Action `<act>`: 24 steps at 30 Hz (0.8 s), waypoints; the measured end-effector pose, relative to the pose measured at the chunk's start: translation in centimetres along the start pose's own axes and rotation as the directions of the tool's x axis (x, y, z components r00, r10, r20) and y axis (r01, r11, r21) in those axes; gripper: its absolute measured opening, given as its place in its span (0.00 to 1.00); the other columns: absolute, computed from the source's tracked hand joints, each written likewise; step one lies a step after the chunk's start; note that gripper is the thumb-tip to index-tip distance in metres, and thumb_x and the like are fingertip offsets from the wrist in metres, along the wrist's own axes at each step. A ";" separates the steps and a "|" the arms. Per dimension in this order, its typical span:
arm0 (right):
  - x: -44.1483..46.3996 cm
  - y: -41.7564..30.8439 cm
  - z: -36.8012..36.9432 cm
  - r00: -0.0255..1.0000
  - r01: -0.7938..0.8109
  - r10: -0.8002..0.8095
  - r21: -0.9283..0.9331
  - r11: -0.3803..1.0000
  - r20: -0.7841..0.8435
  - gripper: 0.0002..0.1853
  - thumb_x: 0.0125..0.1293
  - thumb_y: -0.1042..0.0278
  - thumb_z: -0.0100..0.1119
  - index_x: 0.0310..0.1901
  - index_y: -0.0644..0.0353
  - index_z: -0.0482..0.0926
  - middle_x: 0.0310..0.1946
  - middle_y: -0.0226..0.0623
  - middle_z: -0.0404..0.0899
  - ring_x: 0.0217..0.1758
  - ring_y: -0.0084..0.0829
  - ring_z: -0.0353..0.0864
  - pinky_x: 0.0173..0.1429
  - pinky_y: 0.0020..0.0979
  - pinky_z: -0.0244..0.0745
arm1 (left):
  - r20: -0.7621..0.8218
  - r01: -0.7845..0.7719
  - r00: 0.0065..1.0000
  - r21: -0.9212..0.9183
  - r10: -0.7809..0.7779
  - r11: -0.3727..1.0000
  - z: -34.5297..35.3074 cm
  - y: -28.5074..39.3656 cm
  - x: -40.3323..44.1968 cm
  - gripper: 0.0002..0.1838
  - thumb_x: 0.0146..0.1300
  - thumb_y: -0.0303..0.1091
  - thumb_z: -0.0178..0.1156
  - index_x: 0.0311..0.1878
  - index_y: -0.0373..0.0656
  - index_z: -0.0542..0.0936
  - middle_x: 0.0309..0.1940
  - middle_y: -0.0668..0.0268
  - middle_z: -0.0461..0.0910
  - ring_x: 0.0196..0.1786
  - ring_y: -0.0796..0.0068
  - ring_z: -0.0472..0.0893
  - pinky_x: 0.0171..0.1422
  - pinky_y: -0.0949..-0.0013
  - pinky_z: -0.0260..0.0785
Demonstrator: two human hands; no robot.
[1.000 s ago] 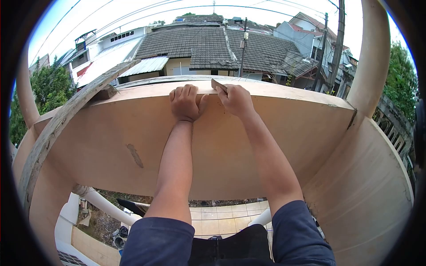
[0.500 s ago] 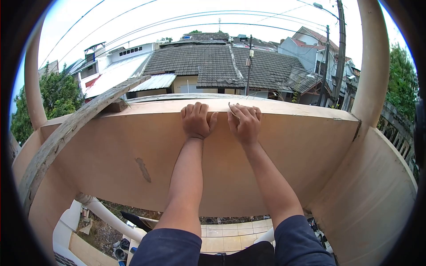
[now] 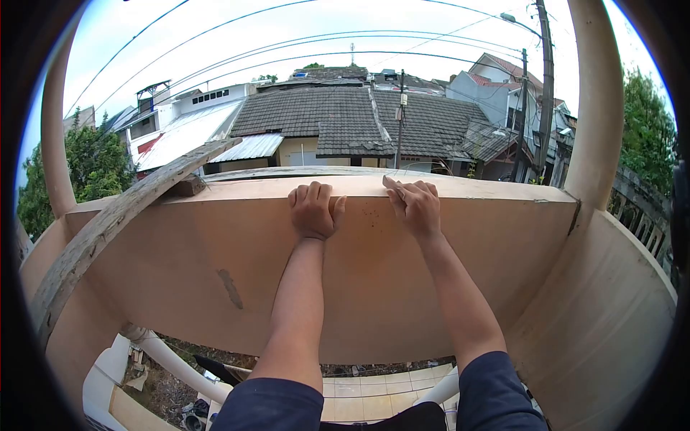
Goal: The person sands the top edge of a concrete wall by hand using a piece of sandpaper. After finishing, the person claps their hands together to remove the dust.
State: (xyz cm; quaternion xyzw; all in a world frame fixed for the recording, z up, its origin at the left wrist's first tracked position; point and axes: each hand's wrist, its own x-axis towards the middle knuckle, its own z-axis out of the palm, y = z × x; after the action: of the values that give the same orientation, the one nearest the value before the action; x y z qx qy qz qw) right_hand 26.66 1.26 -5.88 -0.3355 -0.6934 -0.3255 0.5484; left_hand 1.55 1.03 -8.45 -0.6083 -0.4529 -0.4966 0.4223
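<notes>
My left hand [image 3: 312, 211] rests on the top edge of a peach-painted concrete wall [image 3: 266, 237]. Its fingers lie bent over the ledge, with the thumb apart from them. To its right, my right hand [image 3: 420, 208] is closed at the same edge. A thin pale brown sheet [image 3: 392, 183] pokes out at its thumb side; the rest is hidden in the fingers, so its kind does not show. Small dark specks mark the wall face between the hands.
A weathered wooden plank [image 3: 122, 215] leans over the ledge at left, near a brick-like block [image 3: 187, 186]. Round columns [image 3: 600, 108] rise at both ends. Below lies a tiled floor [image 3: 374, 395] with a white pipe [image 3: 176, 365]. Tiled roofs and overhead wires stand beyond.
My right hand has slid right along the edge, away from my left hand, exposing specks on the wall. The left hand keeps its place on the ledge. The view has tilted slightly upward.
</notes>
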 end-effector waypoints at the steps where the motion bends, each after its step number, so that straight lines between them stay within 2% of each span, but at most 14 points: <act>1: 0.1 0.0 -0.1 0.993 -0.059 0.056 0.025 0.998 0.108 0.14 0.77 0.51 0.64 0.56 0.39 0.92 0.34 0.24 0.89 0.41 0.30 0.85 0.56 0.38 0.73 | 0.003 -0.004 1.000 0.000 0.004 1.000 0.0 0.0 -0.1 0.21 0.69 0.56 0.58 0.46 0.48 0.85 0.42 0.66 0.82 0.50 0.59 0.78 0.63 0.54 0.65; 2: 0.2 -0.1 -0.1 0.969 -0.121 0.128 -0.045 0.992 0.212 0.14 0.77 0.51 0.63 0.56 0.40 0.92 0.38 0.25 0.88 0.46 0.30 0.84 0.58 0.39 0.73 | 0.000 -0.005 1.000 0.006 0.005 1.000 0.0 -0.2 -0.1 0.21 0.69 0.56 0.58 0.46 0.48 0.85 0.42 0.66 0.82 0.50 0.59 0.78 0.63 0.54 0.65; 6: 0.4 -2.8 -0.5 0.974 -0.063 0.092 -0.143 0.988 0.206 0.14 0.78 0.50 0.61 0.55 0.41 0.92 0.40 0.28 0.87 0.50 0.31 0.84 0.60 0.40 0.73 | 0.016 0.007 1.000 -0.005 -0.007 1.000 0.0 -0.1 -0.2 0.21 0.69 0.57 0.58 0.46 0.48 0.85 0.42 0.66 0.82 0.50 0.60 0.78 0.63 0.54 0.65; 8: 0.3 -2.2 -0.2 0.967 -0.075 0.062 0.044 0.996 0.248 0.16 0.79 0.49 0.59 0.53 0.42 0.93 0.48 0.29 0.89 0.54 0.32 0.84 0.62 0.41 0.72 | 0.011 0.007 1.000 -0.004 -0.007 1.000 0.1 0.0 -0.1 0.21 0.69 0.57 0.58 0.46 0.48 0.85 0.42 0.66 0.82 0.50 0.60 0.79 0.63 0.54 0.65; 9: 0.2 -1.8 0.0 0.966 -0.079 0.066 0.043 0.996 0.248 0.16 0.79 0.49 0.59 0.53 0.42 0.93 0.48 0.29 0.89 0.54 0.32 0.84 0.62 0.41 0.72 | 0.012 0.008 1.000 0.000 -0.008 1.000 0.1 0.0 -0.1 0.22 0.69 0.57 0.58 0.46 0.48 0.85 0.42 0.66 0.82 0.50 0.60 0.79 0.63 0.54 0.65; 11: -0.2 -0.7 0.1 0.988 0.069 -0.074 0.043 0.997 0.134 0.16 0.79 0.48 0.59 0.53 0.43 0.93 0.53 0.27 0.90 0.56 0.31 0.84 0.64 0.42 0.72 | 0.021 -0.002 1.000 0.007 0.002 1.000 0.0 -0.1 -0.3 0.22 0.69 0.57 0.58 0.46 0.48 0.85 0.42 0.66 0.82 0.50 0.60 0.79 0.63 0.54 0.65; 12: -0.4 -0.1 -0.1 0.989 0.061 -0.066 0.046 0.997 0.129 0.16 0.79 0.48 0.59 0.53 0.43 0.93 0.53 0.27 0.90 0.56 0.31 0.84 0.64 0.42 0.72 | 0.010 -0.006 1.000 0.002 0.006 1.000 0.1 -0.1 -0.2 0.22 0.68 0.57 0.58 0.46 0.48 0.85 0.42 0.66 0.82 0.49 0.60 0.79 0.63 0.54 0.65; 14: -0.5 0.9 -0.3 0.922 -0.199 0.192 -0.014 0.980 0.336 0.16 0.78 0.49 0.60 0.55 0.44 0.91 0.59 0.26 0.89 0.59 0.29 0.84 0.67 0.43 0.71 | -0.004 -0.005 1.000 0.002 0.005 1.000 0.2 -0.2 -0.1 0.22 0.68 0.57 0.57 0.46 0.49 0.85 0.42 0.66 0.82 0.49 0.60 0.79 0.63 0.54 0.65; 15: -0.6 0.2 -0.3 0.921 -0.199 0.190 -0.011 0.980 0.341 0.16 0.78 0.49 0.60 0.55 0.44 0.91 0.59 0.26 0.89 0.59 0.29 0.84 0.67 0.43 0.71 | -0.015 -0.004 1.000 -0.008 0.004 1.000 0.2 -0.2 -0.1 0.22 0.68 0.57 0.58 0.45 0.49 0.85 0.42 0.66 0.82 0.49 0.60 0.79 0.63 0.54 0.65; 17: -1.2 -1.8 -0.3 0.984 -0.139 0.150 -0.112 0.984 0.101 0.16 0.77 0.50 0.63 0.56 0.46 0.91 0.53 0.24 0.91 0.57 0.30 0.85 0.68 0.41 0.70 | -0.023 0.009 1.000 -0.020 -0.010 1.000 0.1 -0.1 -0.1 0.22 0.68 0.58 0.58 0.45 0.49 0.85 0.42 0.67 0.82 0.49 0.61 0.79 0.63 0.54 0.65; 18: -1.4 -2.5 -0.1 0.983 -0.132 0.144 -0.112 0.985 0.110 0.16 0.77 0.50 0.63 0.56 0.46 0.91 0.53 0.24 0.91 0.57 0.30 0.85 0.68 0.41 0.70 | -0.007 0.017 1.000 -0.011 -0.017 1.000 0.1 0.0 -0.1 0.22 0.68 0.58 0.58 0.45 0.49 0.85 0.42 0.67 0.82 0.49 0.60 0.79 0.63 0.54 0.65; 20: -1.6 -3.5 0.2 0.999 0.004 -0.008 -0.116 0.993 -0.034 0.15 0.75 0.50 0.65 0.54 0.46 0.91 0.48 0.24 0.91 0.55 0.30 0.84 0.69 0.40 0.69 | 0.007 0.026 1.000 -0.002 -0.026 1.000 0.1 0.1 -0.3 0.22 0.68 0.58 0.58 0.45 0.49 0.85 0.42 0.67 0.82 0.49 0.60 0.79 0.63 0.54 0.65; 23: -2.0 -0.6 0.2 0.990 0.142 -0.141 -0.034 0.989 0.026 0.15 0.74 0.49 0.65 0.53 0.46 0.91 0.44 0.23 0.89 0.53 0.30 0.84 0.69 0.43 0.68 | -0.008 0.015 1.000 0.008 -0.015 1.000 0.4 -0.1 -0.3 0.21 0.68 0.58 0.59 0.44 0.49 0.85 0.42 0.67 0.82 0.50 0.60 0.79 0.62 0.54 0.65; 24: -2.2 0.3 0.4 0.990 0.142 -0.142 -0.034 0.989 0.016 0.15 0.74 0.49 0.65 0.53 0.46 0.91 0.44 0.23 0.89 0.53 0.30 0.84 0.69 0.43 0.68 | -0.018 0.012 1.000 0.008 -0.012 1.000 0.4 -0.1 -0.4 0.21 0.69 0.58 0.58 0.44 0.49 0.84 0.42 0.67 0.82 0.49 0.60 0.79 0.62 0.54 0.65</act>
State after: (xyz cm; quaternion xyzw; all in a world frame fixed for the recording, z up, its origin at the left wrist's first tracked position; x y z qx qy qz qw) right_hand 27.09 1.51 -8.05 -0.2971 -0.7135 -0.3735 0.5130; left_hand 1.55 1.42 -8.89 -0.5992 -0.4547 -0.5027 0.4261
